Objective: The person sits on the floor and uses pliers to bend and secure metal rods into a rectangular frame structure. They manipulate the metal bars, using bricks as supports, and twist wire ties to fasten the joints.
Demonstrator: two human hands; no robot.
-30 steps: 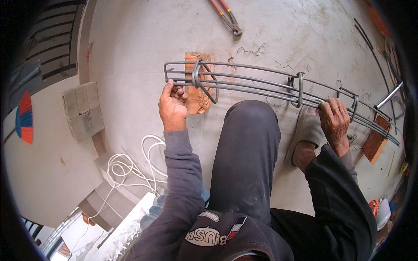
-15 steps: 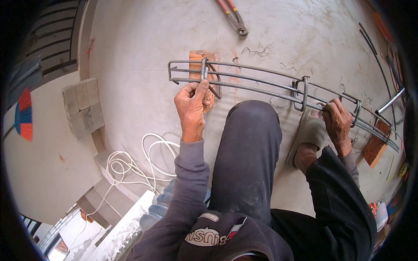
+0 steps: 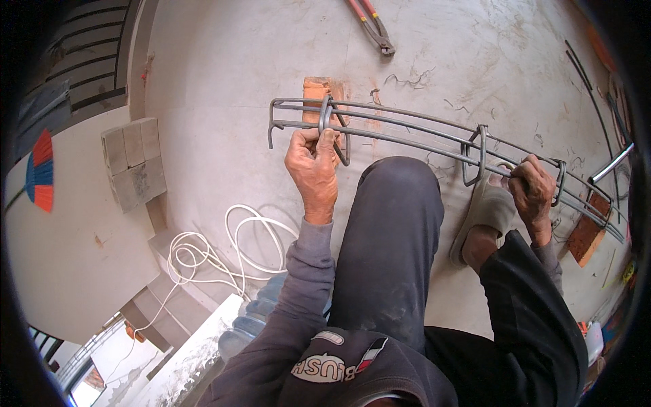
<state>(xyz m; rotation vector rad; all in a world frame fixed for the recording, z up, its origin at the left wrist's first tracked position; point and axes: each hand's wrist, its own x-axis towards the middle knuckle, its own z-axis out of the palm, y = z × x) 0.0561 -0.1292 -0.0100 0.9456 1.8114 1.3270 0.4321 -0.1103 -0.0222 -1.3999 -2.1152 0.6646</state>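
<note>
A long cage of grey steel bars (image 3: 407, 132) lies across the concrete floor, resting on a red brick (image 3: 319, 91) at its left end and another brick (image 3: 586, 230) at the right. My left hand (image 3: 313, 166) grips the lower bar beside a bent stirrup ring (image 3: 329, 125) near the left end. My right hand (image 3: 532, 190) is closed around the bars next to another stirrup (image 3: 475, 152) toward the right. My knee in dark trousers (image 3: 390, 230) and my foot in a grey slipper (image 3: 485, 210) sit just below the cage.
Red-handled cutters (image 3: 369, 24) lie on the floor at the top. A stack of grey blocks (image 3: 132, 163) stands left, with coiled white cable (image 3: 224, 251) below it. More loose bars (image 3: 610, 163) lie at the right edge. Wire scraps (image 3: 407, 78) litter the floor.
My left hand has shifted right along the cage, from its left end to the first stirrup, and now grips there. The right hand has kept its hold.
</note>
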